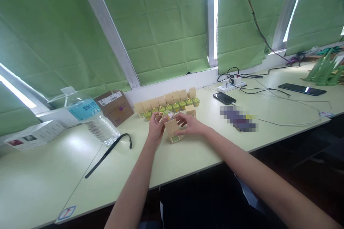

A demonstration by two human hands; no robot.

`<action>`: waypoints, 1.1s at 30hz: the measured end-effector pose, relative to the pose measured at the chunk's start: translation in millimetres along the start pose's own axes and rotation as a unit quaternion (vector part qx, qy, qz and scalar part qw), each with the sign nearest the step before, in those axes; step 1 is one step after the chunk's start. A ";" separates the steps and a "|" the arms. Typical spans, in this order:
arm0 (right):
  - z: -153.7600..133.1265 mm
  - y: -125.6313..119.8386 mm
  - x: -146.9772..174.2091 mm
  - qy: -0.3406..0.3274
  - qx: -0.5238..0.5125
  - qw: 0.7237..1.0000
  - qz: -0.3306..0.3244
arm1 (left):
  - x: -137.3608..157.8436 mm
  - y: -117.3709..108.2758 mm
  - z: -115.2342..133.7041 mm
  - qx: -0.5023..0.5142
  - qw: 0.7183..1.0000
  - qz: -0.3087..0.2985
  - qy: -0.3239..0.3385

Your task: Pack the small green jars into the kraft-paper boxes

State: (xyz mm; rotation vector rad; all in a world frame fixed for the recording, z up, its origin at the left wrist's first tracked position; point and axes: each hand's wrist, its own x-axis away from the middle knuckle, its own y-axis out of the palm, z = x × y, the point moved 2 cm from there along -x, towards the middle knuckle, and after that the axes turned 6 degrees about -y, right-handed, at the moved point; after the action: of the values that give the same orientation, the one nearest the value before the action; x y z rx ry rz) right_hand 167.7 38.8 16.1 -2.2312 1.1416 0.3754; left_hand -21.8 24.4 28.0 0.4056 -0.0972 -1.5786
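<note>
In front of me, a small tan cardboard box (171, 128) with a green patch near its lower end is tilted between my hands. My left hand (156, 128) is closed on a small green item (167, 115) with a yellow loop, just above the box's upper end. My right hand (191, 125) curls its fingers about the right side of the box, the thumb low against it. Behind my hands runs a row of similar tan boxes (161, 101), with several small green items (176, 107) set before them. Another tan box (190, 111) stands just behind my right hand.
To the left are a large water bottle (92, 118), a brown carton (115, 109), a white box (34, 134) and a black strap (107, 152). On the right lie a phone (224, 98), a blurred-out object (239, 118), a power strip (231, 86), cables and another dark phone (302, 89).
</note>
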 end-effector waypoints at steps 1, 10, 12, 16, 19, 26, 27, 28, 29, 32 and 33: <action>0.0 -0.2 0.0 0.000 0.000 1.000 0.000 | 0.4 0.3 0.0 -0.003 1.000 -0.003 -0.005; 4.2 -0.8 -0.9 0.006 0.003 1.000 0.011 | -2.7 -6.9 0.9 -0.031 0.999 -0.011 -0.008; 4.7 -1.0 -1.2 0.007 0.001 1.000 0.011 | -2.1 -7.5 0.9 -0.040 0.999 -0.014 -0.019; 4.2 -0.8 -1.2 0.008 0.003 1.000 0.011 | -0.3 -7.3 1.0 -0.054 0.998 -0.022 -0.038; 4.3 -0.6 -1.0 0.010 0.006 1.000 0.010 | -0.6 -8.3 0.4 -0.057 0.997 -0.030 -0.036; 6.8 -1.9 -1.0 0.012 0.004 1.000 0.013 | -0.7 -9.7 0.9 -0.095 0.993 -0.068 -0.031; 6.9 -2.1 -1.0 0.012 0.004 1.000 0.013 | 0.0 -9.5 1.5 -0.102 0.992 -0.070 -0.034; 6.9 -2.2 -1.1 0.012 0.005 1.000 0.013 | 0.6 -9.2 2.1 -0.109 0.991 -0.072 -0.037; 7.0 -2.3 -1.2 0.013 0.005 1.000 0.013 | 1.2 -8.9 2.7 -0.115 0.990 -0.073 -0.039; 7.3 -2.3 -1.6 0.015 0.006 1.000 0.013 | 2.1 -8.2 3.5 -0.130 0.988 -0.075 -0.041; 7.4 -2.2 -1.7 0.016 0.007 1.000 0.013 | 2.1 -8.1 3.5 -0.134 0.987 -0.076 -0.041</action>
State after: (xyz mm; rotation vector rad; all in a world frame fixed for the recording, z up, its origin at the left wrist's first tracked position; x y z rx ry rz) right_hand 168.6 45.5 11.9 -2.2188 1.1868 0.3426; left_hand -30.5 22.2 28.3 0.1392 0.0843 -1.7313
